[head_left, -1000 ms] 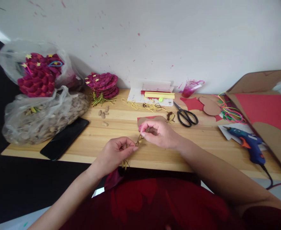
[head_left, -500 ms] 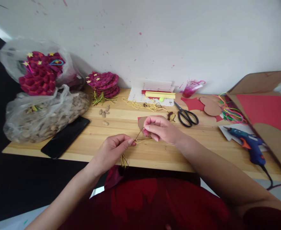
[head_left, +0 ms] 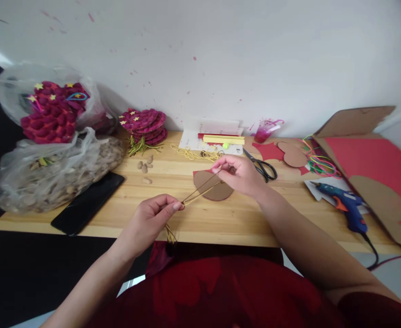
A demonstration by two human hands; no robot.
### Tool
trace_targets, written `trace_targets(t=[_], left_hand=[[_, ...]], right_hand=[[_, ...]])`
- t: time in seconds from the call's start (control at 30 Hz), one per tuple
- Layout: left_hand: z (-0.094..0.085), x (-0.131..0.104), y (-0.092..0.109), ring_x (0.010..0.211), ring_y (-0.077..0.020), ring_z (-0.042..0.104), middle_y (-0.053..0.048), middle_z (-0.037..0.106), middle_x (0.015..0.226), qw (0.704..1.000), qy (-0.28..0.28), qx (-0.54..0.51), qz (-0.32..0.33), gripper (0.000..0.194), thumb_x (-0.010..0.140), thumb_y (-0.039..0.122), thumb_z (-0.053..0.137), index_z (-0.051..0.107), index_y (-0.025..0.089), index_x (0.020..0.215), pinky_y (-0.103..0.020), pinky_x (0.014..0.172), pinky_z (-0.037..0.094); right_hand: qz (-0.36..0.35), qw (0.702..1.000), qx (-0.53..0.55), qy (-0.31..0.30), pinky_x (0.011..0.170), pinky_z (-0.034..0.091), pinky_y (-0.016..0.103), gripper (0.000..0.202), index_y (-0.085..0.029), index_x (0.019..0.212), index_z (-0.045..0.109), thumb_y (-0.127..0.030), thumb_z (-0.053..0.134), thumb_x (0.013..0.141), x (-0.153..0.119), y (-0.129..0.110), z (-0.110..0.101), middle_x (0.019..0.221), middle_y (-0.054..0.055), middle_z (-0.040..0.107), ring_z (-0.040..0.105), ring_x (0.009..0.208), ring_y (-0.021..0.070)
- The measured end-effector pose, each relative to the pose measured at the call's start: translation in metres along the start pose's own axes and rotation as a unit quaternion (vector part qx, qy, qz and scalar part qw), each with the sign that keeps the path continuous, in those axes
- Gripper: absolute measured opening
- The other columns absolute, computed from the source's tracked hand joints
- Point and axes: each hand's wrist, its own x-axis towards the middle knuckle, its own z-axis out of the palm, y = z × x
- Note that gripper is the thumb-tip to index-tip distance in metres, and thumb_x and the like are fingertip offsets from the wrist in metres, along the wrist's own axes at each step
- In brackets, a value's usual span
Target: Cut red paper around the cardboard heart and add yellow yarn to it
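Observation:
Brown and yellow cords (head_left: 200, 193) run taut between my two hands above the table's front. My left hand (head_left: 154, 216) pinches them between thumb and forefinger, and loose cord ends (head_left: 169, 233) hang below it. Farther right and higher, my right hand (head_left: 239, 175) is closed on the other end of the cords. Under the cords lies a rounded brown cardboard piece (head_left: 213, 186) with a red edge. Black-handled scissors (head_left: 265, 169) rest just beyond my right hand, partly covered by it. More yellow cord (head_left: 190, 152) lies loosely behind.
At left are a bag of peanuts (head_left: 60, 171), a black phone (head_left: 87, 205) and a bag of purple-red pieces (head_left: 50, 116). A purple stack (head_left: 144, 123) stands at the wall. To the right lie a blue glue gun (head_left: 348, 202), colored cords (head_left: 319, 161) and a cardboard box (head_left: 355, 120).
My right hand has moved up and away from my left, stretching the cords longer between them. More of the cardboard piece shows. The view has shifted slightly.

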Motion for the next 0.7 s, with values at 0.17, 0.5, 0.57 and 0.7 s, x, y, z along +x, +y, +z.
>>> trace_targets(t=[0.17, 0.5, 0.57, 0.7], left_hand=[[-0.005, -0.006, 0.001, 0.049, -0.0078, 0.025, 0.003, 0.049, 0.062, 1.0, -0.004, -0.001, -0.002, 0.044, 0.082, 0.062, 0.069, 0.071, 0.019, 0.087, -0.02, 0.043, 0.018], [-0.011, -0.009, -0.001, 0.051, -0.0077, 0.024, 0.005, 0.042, 0.062, 1.0, 0.009, 0.0, -0.007, 0.047, 0.08, 0.065, 0.069, 0.069, 0.019, 0.091, -0.019, 0.045, 0.017], [-0.015, -0.01, -0.002, 0.052, -0.008, 0.025, 0.005, 0.04, 0.061, 1.0, 0.019, -0.008, -0.009, 0.048, 0.079, 0.065, 0.071, 0.069, 0.019, 0.091, -0.019, 0.046, 0.019], [-0.024, -0.016, -0.003, 0.054, -0.0085, 0.029, 0.005, 0.043, 0.063, 0.998, 0.045, -0.034, -0.024, 0.048, 0.076, 0.065, 0.075, 0.068, 0.02, 0.09, -0.019, 0.047, 0.022]], right_hand=[[0.049, 0.992, 0.111, 0.048, 0.054, 0.044, 0.023, 0.025, -0.018, 0.087, 0.069, -0.042, 0.072, 0.084, 0.011, 0.005, -0.015, 0.086, 0.004, 0.07, 0.061, 0.071, 0.0124], [0.131, 0.982, 0.136, -0.017, 0.051, 0.043, 0.021, 0.028, -0.017, 0.092, 0.069, -0.043, 0.075, 0.083, 0.011, 0.012, -0.017, 0.082, 0.003, 0.068, 0.061, 0.068, 0.0113], [0.113, 0.983, 0.114, -0.085, 0.06, 0.048, 0.023, 0.028, -0.017, 0.101, 0.07, -0.037, 0.076, 0.082, 0.01, 0.015, -0.017, 0.087, 0.003, 0.07, 0.064, 0.075, 0.0126], [0.056, 0.989, 0.027, -0.131, 0.076, 0.052, 0.028, 0.032, -0.02, 0.112, 0.071, -0.031, 0.076, 0.083, 0.009, 0.019, -0.023, 0.098, 0.005, 0.074, 0.068, 0.087, 0.0153]])
